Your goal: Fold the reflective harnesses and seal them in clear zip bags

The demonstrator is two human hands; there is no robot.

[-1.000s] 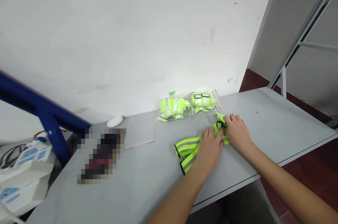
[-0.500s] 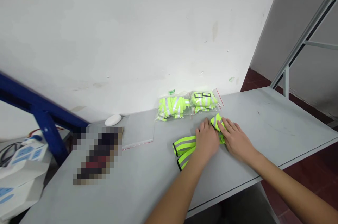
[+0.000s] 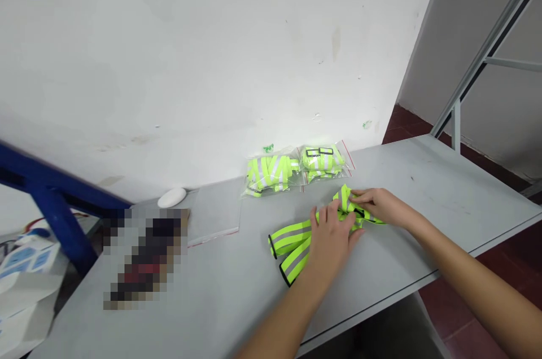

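Observation:
A bundle of neon-yellow reflective straps (image 3: 292, 233) with grey stripes lies on the table, its two black-buckled ends pointing left. My left hand (image 3: 331, 232) rests over the bundle's middle with fingers spread, pressing it against the tabletop. At the bundle's right end, my right hand (image 3: 386, 208) pinches a folded part of the strap between thumb and fingers. A short end sticks up between the two hands, and a loop shows under my right hand. My left palm hides part of the straps.
Against the wall lie two clear zip bags of folded yellow straps, the left bag (image 3: 271, 174) and the right bag (image 3: 324, 160). Left of them are a flat clear bag (image 3: 214, 209), a white oval object (image 3: 172, 197) and a blurred-out item (image 3: 148, 257). A blue metal frame (image 3: 59, 201) stands left.
My right hand has gone from lying flat on the strap to pinching it, slightly farther right. My left hand's fingers have spread wider. The view has shifted a little.

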